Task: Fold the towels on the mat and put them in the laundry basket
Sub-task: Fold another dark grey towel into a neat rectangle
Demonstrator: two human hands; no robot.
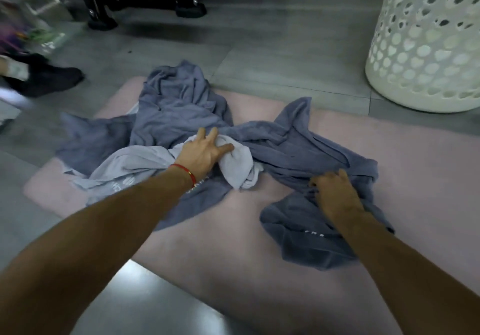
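Near edge of the pink mat (207, 251): bare, likely kept free as your folding surface.

Your right hand (337, 194) lay on the dark blue towel (306, 246) towards the mat's right half, fingers curled into the bunched cloth; it looked like a grip on a fold, probably to find an edge and pull this piece free of the heap. Its printed hem sat nearest you.

Your left hand (205, 153), red cord bracelet (185, 173) at the wrist, rested mid-mat on the pale towel (233, 166), fingers spread and fairly straight, pressing rather than clutching. My reading: you pinned the pale piece so the dark one could slide out without dragging it.

Further back, a second dark towel (176, 109) lay crumpled over the mat's far left corner, spilling onto the grey floor (259, 57). At least 3 towels, all tangled, none folded.

Beyond the mat's far right corner stood the white laundry basket (426, 49), on the floor, well apart from the heap but on your right-hand side, handy for dropping folded pieces. Its inside was not visible.
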